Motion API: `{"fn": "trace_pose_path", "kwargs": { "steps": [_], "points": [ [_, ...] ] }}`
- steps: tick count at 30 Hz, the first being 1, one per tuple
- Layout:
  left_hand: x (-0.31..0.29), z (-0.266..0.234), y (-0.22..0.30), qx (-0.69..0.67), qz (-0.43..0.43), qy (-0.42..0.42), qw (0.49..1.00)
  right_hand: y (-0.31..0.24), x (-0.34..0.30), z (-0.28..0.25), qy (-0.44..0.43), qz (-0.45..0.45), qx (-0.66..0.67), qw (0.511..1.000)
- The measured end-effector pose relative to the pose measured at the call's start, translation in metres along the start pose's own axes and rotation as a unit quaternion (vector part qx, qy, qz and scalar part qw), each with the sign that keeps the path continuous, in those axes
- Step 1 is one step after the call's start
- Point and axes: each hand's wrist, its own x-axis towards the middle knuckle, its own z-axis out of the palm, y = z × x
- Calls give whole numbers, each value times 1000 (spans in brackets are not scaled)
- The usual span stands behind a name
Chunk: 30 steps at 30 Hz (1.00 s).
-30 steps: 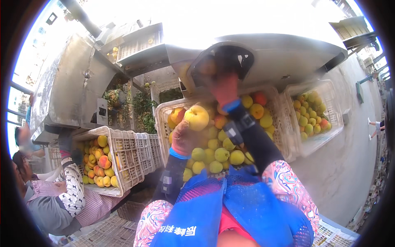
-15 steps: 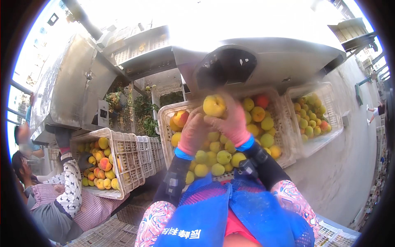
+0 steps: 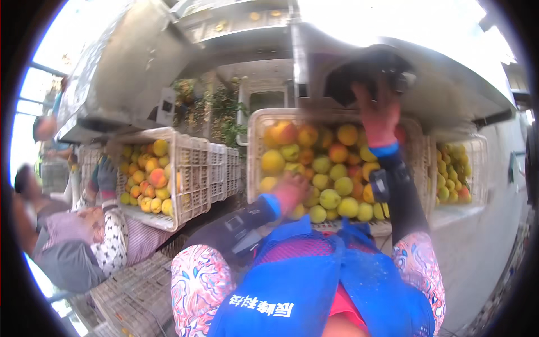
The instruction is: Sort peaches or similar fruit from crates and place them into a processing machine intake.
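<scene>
In front of me a pale plastic crate [image 3: 254, 147] holds many yellow-green and reddish peaches [image 3: 329, 199]. My left hand [image 3: 291, 192], in a pinkish glove, is low over the crate's left front part, touching or just above the fruit. Blur hides its fingertips and whether they grip a peach. My right hand [image 3: 380, 115] reaches over the crate's far right side to the black chute-like opening [image 3: 365, 73] of a metal machine. Its fingers are stretched and apart, with no fruit visible in them.
On the right stands another peach crate [image 3: 477, 196]. To the left, a co-worker's gloved hand [image 3: 105, 174] is at a tilted peach crate [image 3: 193, 194], beside stacked crates. The machine's metal housing [image 3: 449, 73] overhangs the far edge of my crate.
The yellow peach that was held up between my hands no longer shows in them. My right hand has moved up to the black opening, my left down to the fruit. The view has shifted.
</scene>
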Motion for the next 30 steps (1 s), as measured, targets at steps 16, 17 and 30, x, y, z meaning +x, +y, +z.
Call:
{"fn": "trace_pose_path", "kwargs": {
  "steps": [16,17,30],
  "points": [
    [9,14,-32,-867,31,239,435,73,-116,-13,-346,195,-35,917],
    [10,3,-23,-916,42,245,314,67,-113,-21,-361,220,57,905],
    [21,-26,-21,-957,198,201,73,-47,-104,-64,-272,65,36,960]
  ]
}}
